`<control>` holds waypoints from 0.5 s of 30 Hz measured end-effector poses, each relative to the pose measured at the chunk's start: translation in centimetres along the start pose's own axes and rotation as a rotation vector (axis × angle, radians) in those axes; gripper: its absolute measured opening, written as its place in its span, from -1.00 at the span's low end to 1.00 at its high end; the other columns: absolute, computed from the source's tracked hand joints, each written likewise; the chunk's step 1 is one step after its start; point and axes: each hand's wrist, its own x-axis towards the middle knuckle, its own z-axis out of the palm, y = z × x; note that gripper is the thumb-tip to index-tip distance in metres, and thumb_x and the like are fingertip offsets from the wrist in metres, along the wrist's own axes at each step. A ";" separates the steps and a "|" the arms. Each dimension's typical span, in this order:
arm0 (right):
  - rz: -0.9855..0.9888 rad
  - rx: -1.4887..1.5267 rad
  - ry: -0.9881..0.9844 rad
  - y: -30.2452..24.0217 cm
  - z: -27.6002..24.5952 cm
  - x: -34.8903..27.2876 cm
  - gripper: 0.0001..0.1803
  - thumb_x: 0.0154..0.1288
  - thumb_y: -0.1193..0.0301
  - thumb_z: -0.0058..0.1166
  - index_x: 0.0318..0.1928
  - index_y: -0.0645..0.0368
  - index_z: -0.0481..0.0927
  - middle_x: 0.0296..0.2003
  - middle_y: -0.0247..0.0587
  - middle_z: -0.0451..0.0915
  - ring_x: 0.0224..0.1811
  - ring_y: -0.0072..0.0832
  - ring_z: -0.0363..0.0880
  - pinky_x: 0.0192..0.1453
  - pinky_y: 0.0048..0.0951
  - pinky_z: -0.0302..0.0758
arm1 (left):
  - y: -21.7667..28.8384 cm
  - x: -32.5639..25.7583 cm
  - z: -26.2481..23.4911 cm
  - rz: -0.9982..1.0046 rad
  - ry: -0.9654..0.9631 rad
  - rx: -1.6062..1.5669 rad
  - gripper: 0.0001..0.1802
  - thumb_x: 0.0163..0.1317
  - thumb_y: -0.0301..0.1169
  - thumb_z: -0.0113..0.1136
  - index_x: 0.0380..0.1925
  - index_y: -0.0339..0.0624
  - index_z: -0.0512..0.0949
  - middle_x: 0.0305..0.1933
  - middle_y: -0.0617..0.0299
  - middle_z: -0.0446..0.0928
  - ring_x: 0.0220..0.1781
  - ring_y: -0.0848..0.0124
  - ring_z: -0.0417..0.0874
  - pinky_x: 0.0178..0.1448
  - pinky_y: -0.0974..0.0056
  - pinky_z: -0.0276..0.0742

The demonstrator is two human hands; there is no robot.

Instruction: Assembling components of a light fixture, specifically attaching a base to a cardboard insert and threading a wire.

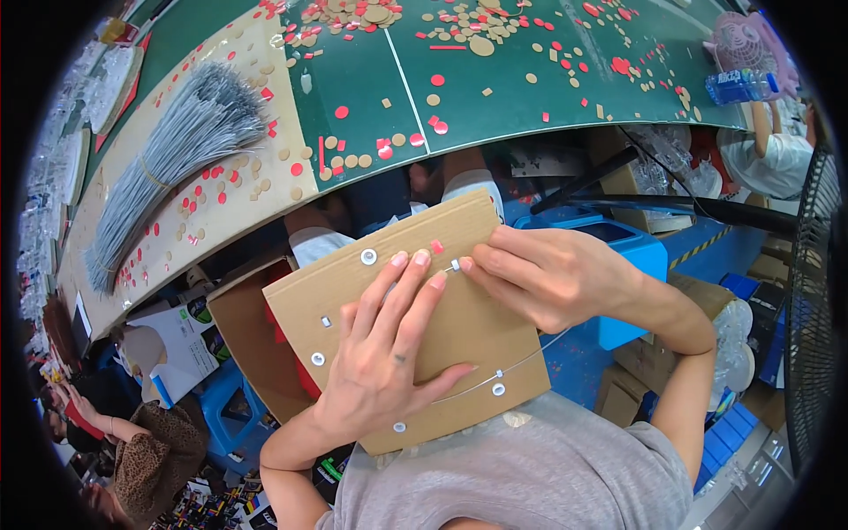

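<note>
A tan cardboard panel (477, 322) lies tilted across my lap. My left hand (380, 349) rests flat on it with its fingers stretched out. My right hand (561, 274) pinches at the panel's upper right, its fingertips beside a small white clip-like piece (456, 266); what they hold is hidden. Just above that piece is a red bit (436, 246). White ring-shaped pieces, one of them a ring (369, 257) at the upper left, sit around the panel. A thin wire (528, 355) crosses the lower right by another small white piece (499, 374).
Red and tan discs (481, 46) are scattered over the green table (495, 97) ahead. A bundle of grey wires (172, 159) lies at the left. A bottle (740, 86) stands far right. An open cardboard box (243, 331) and blue stool (636, 256) flank me; other people sit nearby.
</note>
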 end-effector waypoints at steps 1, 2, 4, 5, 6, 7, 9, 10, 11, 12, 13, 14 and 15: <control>-0.002 -0.005 0.007 0.0 -0.1 0.0 -0.44 -0.19 0.49 0.17 -0.05 0.49 0.68 -0.17 -0.03 0.59 -0.15 -0.25 0.66 -0.17 -0.40 0.72 | 0.1 0.0 0.0 0.002 0.001 0.009 0.13 -0.09 -0.15 0.66 0.44 -0.23 0.22 0.49 -0.13 0.33 0.51 -0.10 0.34 0.38 -0.04 0.30; 0.017 0.022 -0.022 0.1 -0.3 0.1 -0.48 -0.14 0.49 0.18 -0.06 0.46 0.68 -0.17 -0.06 0.59 -0.14 -0.27 0.66 -0.17 -0.40 0.72 | 0.1 0.1 0.0 -0.008 0.012 -0.017 0.16 -0.11 -0.17 0.67 0.46 -0.23 0.19 0.49 -0.10 0.33 0.51 -0.08 0.34 0.40 -0.05 0.29; 0.033 0.041 -0.044 0.2 -0.7 0.1 -0.52 -0.10 0.49 0.19 -0.07 0.43 0.67 -0.17 -0.08 0.58 -0.13 -0.29 0.65 -0.17 -0.41 0.71 | 0.2 0.2 0.0 -0.015 0.026 -0.033 0.19 -0.12 -0.19 0.68 0.47 -0.24 0.16 0.49 -0.08 0.34 0.51 -0.05 0.35 0.43 -0.06 0.28; 0.059 0.050 -0.030 0.3 -0.9 -0.1 -0.56 -0.07 0.50 0.19 -0.08 0.41 0.67 -0.18 -0.11 0.57 -0.13 -0.30 0.64 -0.16 -0.42 0.71 | 0.2 0.2 0.0 -0.024 0.034 -0.068 0.17 -0.11 -0.24 0.67 0.47 -0.25 0.16 0.49 -0.05 0.34 0.51 -0.03 0.35 0.44 -0.04 0.29; 0.084 0.060 -0.017 0.2 -1.0 -0.3 -0.59 -0.03 0.50 0.20 -0.09 0.39 0.67 -0.20 -0.14 0.57 -0.12 -0.31 0.64 -0.16 -0.42 0.71 | 0.2 0.2 -0.1 -0.033 0.043 -0.104 0.15 -0.10 -0.28 0.66 0.46 -0.26 0.17 0.49 -0.03 0.35 0.51 0.00 0.36 0.46 -0.02 0.30; 0.100 0.067 -0.002 0.1 -1.1 -0.5 -0.61 -0.01 0.50 0.21 -0.10 0.38 0.67 -0.22 -0.17 0.55 -0.14 -0.32 0.63 -0.15 -0.43 0.71 | 0.1 0.1 -0.2 -0.031 0.047 -0.094 0.15 -0.10 -0.28 0.66 0.46 -0.26 0.17 0.49 -0.03 0.35 0.51 0.00 0.36 0.46 -0.02 0.30; 0.077 0.034 -0.023 -0.3 -0.9 -0.5 -0.62 -0.01 0.50 0.22 -0.10 0.37 0.68 -0.21 -0.17 0.56 -0.12 -0.32 0.64 -0.16 -0.44 0.70 | 0.0 0.3 -0.1 -0.001 0.050 -0.107 0.07 -0.02 -0.41 0.59 0.47 -0.27 0.16 0.51 0.00 0.33 0.50 0.01 0.37 0.47 0.04 0.34; 0.058 0.007 -0.049 -0.5 -0.8 -0.5 -0.62 0.00 0.51 0.22 -0.10 0.37 0.68 -0.19 -0.17 0.58 -0.11 -0.32 0.64 -0.17 -0.45 0.70 | 0.1 0.4 -0.2 0.004 0.055 -0.101 0.07 -0.02 -0.41 0.59 0.47 -0.27 0.16 0.51 0.00 0.33 0.50 0.01 0.37 0.47 0.04 0.34; 0.054 -0.001 -0.046 -0.6 -0.5 -0.5 -0.62 0.00 0.51 0.22 -0.10 0.37 0.68 -0.19 -0.17 0.58 -0.11 -0.32 0.64 -0.17 -0.45 0.70 | 0.1 0.6 -0.2 0.004 0.085 -0.097 -0.02 0.00 -0.47 0.54 0.43 -0.28 0.21 0.42 -0.02 0.40 0.42 -0.01 0.42 0.40 0.04 0.40; 0.068 -0.011 -0.029 -0.8 -0.2 -0.4 -0.62 -0.01 0.50 0.22 -0.11 0.37 0.68 -0.18 -0.16 0.59 -0.09 -0.31 0.65 -0.14 -0.43 0.70 | 0.1 0.8 -0.2 0.003 0.115 -0.095 -0.10 0.02 -0.53 0.50 0.38 -0.29 0.25 0.33 -0.04 0.47 0.34 -0.03 0.48 0.34 0.05 0.45; 0.083 -0.020 -0.013 -0.9 -0.1 -0.4 -0.62 -0.02 0.50 0.22 -0.11 0.37 0.68 -0.18 -0.15 0.60 -0.06 -0.30 0.65 -0.12 -0.40 0.70 | 0.1 1.2 -0.3 0.009 0.120 -0.090 -0.10 0.02 -0.53 0.50 0.38 -0.29 0.25 0.33 -0.04 0.47 0.34 -0.03 0.48 0.34 0.05 0.45; 0.076 -0.024 -0.011 -1.2 0.0 -0.3 -0.62 -0.02 0.50 0.22 -0.11 0.37 0.68 -0.18 -0.15 0.60 -0.06 -0.30 0.65 -0.12 -0.40 0.70 | 0.1 1.6 -0.3 0.018 0.135 -0.029 -0.25 0.03 -0.55 0.47 0.26 -0.30 0.35 0.21 -0.05 0.50 0.23 -0.02 0.51 0.25 0.03 0.49; 0.089 -0.045 0.003 -1.5 0.0 -0.2 -0.62 -0.04 0.50 0.22 -0.13 0.38 0.68 -0.15 -0.13 0.62 -0.03 -0.29 0.66 -0.09 -0.37 0.69 | 0.0 2.0 -0.3 0.026 0.150 0.031 -0.40 0.04 -0.57 0.44 0.13 -0.32 0.45 0.08 -0.05 0.53 0.12 -0.01 0.53 0.16 0.01 0.52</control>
